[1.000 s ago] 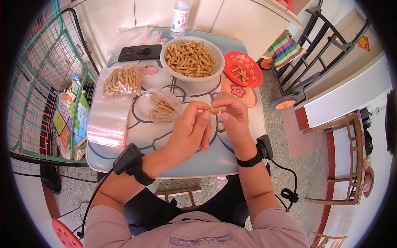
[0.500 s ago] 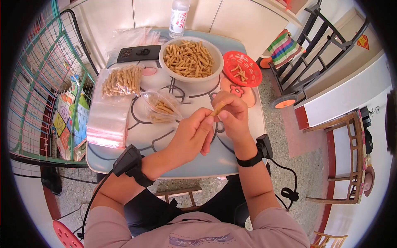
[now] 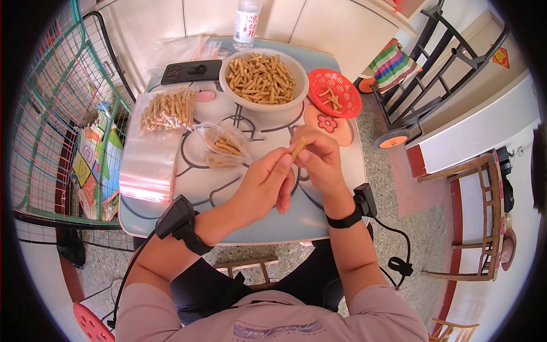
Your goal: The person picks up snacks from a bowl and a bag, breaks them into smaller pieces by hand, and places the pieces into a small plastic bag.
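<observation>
Over the table (image 3: pixel 259 225), the left hand (image 3: pixel 259 185) and right hand (image 3: pixel 320 164) both pinch one tilted snack stick (image 3: pixel 298 148) at their fingertips. A part-filled bag (image 3: pixel 222 147) lies near the left hand.

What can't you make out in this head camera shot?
Head view:
Snack stick: lower end hidden between the left hand and right hand.
Water bottle: top cut off by the picture edge; label too small.
Clear bag near the left hand: seal blurred by glare.
</observation>
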Action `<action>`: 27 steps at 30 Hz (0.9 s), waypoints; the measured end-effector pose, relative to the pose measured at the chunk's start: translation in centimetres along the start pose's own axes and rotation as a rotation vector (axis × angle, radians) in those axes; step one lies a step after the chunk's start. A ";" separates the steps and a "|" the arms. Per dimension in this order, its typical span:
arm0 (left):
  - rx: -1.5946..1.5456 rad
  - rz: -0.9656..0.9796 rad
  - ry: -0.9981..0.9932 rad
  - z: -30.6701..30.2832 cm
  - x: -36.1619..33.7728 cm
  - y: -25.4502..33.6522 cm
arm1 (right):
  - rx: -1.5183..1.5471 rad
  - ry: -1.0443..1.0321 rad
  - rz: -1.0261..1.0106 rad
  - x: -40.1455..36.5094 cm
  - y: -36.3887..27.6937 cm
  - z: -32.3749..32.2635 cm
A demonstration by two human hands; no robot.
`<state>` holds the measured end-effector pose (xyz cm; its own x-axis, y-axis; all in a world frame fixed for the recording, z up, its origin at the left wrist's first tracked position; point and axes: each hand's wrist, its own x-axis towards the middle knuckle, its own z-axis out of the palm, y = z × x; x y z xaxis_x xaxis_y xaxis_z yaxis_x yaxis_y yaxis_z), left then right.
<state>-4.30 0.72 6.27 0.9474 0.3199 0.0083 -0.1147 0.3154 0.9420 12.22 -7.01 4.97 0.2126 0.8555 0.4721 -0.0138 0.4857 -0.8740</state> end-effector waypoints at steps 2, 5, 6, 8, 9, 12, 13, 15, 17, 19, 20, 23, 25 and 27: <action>0.011 -0.010 -0.005 0.1 0.1 -0.1 | -0.019 0.011 -0.011 0.1 0.0 0.0; 0.041 -0.031 -0.015 0.1 0.1 0.1 | -0.102 0.031 -0.082 0.1 0.7 -0.2; 0.054 -0.040 -0.018 0.1 0.1 0.2 | -0.111 0.027 -0.083 0.1 0.7 -0.2; 0.043 -0.037 -0.012 0.1 0.1 0.1 | -0.128 0.020 -0.086 0.1 0.8 -0.3; 0.038 -0.036 -0.009 0.1 0.1 0.1 | -0.074 0.045 -0.024 0.0 0.5 0.0; 0.015 -0.027 -0.008 0.1 0.0 0.2 | -0.032 0.061 0.073 -0.2 -0.3 0.3; 0.020 -0.026 -0.009 0.1 0.0 0.1 | -0.097 0.027 0.044 -0.1 -0.1 -0.1; 0.030 -0.025 -0.011 0.1 0.1 0.1 | -0.150 0.003 0.012 0.0 0.1 -0.3; 0.034 -0.028 -0.009 0.0 0.1 -0.1 | -0.124 0.023 0.005 -0.1 0.2 0.1; 0.062 -0.047 0.001 0.0 0.1 -0.1 | -0.105 0.046 0.032 -0.2 0.1 0.0; 0.088 -0.064 0.010 0.0 0.2 0.0 | -0.095 0.057 0.045 -0.2 0.0 0.0; 0.261 -0.079 -0.032 0.0 0.1 0.3 | -0.046 0.157 0.001 0.0 0.7 0.0; 0.475 0.088 -0.067 0.0 0.1 -0.2 | -0.009 0.184 0.000 0.0 0.9 -0.2; 0.750 0.423 -0.083 0.0 0.4 -1.4 | 0.043 0.218 0.003 0.0 0.9 -0.1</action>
<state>-3.77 0.40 5.01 0.8916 0.2020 0.4053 -0.2629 -0.4978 0.8265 12.33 -6.62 4.15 0.4184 0.8005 0.4292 -0.0559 0.4943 -0.8675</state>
